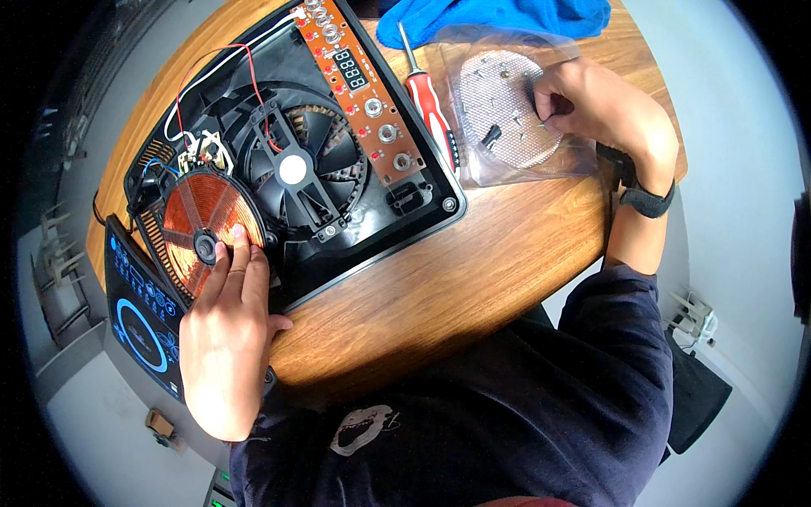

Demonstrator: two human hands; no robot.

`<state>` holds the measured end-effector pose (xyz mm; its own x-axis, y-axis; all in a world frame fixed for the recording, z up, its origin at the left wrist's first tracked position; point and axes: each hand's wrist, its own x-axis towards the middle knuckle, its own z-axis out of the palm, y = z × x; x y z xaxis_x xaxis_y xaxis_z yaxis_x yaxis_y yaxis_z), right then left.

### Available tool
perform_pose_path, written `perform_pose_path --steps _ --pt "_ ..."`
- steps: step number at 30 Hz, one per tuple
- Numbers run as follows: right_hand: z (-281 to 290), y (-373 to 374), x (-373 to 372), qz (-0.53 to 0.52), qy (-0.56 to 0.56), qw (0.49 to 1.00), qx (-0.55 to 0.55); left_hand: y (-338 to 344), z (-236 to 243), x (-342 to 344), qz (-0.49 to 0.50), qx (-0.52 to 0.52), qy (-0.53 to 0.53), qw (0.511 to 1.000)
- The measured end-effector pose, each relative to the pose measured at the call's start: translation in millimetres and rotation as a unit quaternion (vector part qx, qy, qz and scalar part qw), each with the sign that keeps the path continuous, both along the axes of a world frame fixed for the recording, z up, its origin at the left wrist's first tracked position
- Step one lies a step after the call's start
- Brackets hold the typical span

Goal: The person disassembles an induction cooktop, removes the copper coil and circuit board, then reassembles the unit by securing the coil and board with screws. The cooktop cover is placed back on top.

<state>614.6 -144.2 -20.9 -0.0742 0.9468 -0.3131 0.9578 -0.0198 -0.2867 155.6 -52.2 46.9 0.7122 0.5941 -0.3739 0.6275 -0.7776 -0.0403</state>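
Currently the coil [190,215] lies in the black base [376,228], with the left hand [226,334] over its near edge: fingers extended and side by side, resting on it close to the hub [204,246], clamped on nothing. For a good hold, light, even pressure near the coil's middle should suit best, since a hard push at the edge could tilt it. Just beyond the coil, the red wire [252,68] is best left slack and unpinched. Right of the coil sits the fan [294,170], then the button board [361,114]. Farther right of the coil, past the screwdriver [432,110], the right hand [596,101] dips over a mesh disc [498,106] strewn with screws [519,117]; its fingers curl toward the thumb, but I cannot tell whether they meet or pinch anything. Lifting a single screw by its head should avoid scattering the others. Left of the coil sits the glass panel [142,296].
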Motion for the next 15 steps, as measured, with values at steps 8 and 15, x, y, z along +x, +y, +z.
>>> perform_pose_path --steps 8,15 --pt "2.8 5.6 1.6 0.007 0.024 0.999 0.024 -0.3 -0.9 -1.5 -0.01 0.01 -0.003 1.0" --pt "7.9 9.0 1.3 0.0 0.038 0.999 0.003 2.1 -3.8 -3.8 -0.02 0.007 -0.012 1.0"
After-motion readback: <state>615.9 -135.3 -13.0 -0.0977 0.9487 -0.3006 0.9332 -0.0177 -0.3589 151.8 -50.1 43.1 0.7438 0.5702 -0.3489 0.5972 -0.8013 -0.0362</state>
